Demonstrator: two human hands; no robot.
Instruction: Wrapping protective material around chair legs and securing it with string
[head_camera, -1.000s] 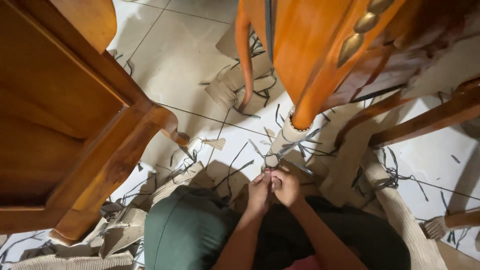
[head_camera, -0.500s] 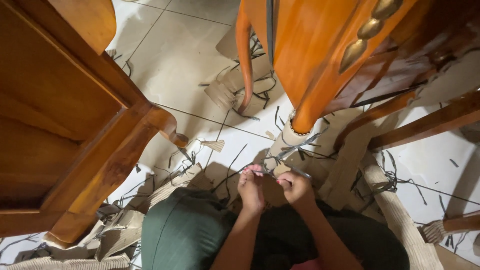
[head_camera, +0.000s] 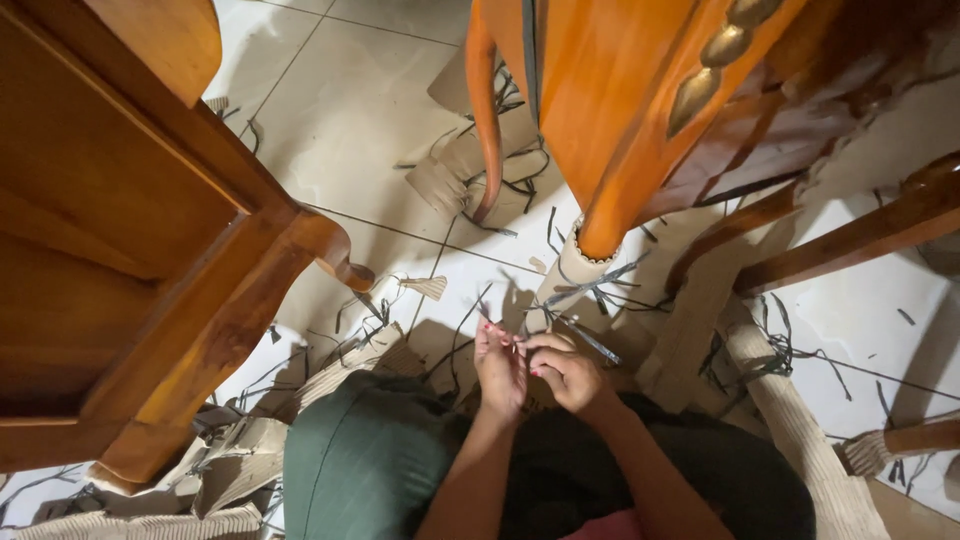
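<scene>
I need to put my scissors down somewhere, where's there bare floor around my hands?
The clearest patch is the white tile floor at upper left, between the wooden cabinet and the curved orange furniture leg. Another lies far right, beyond the woven strip. Around your left hand and right hand it's crowded with cardboard scraps and dark strands.

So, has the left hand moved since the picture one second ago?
Yes. The left hand was pressed against the right hand just below the wrapped chair leg; now it sits a little further left of that leg, with a small gap between the hands.
</scene>
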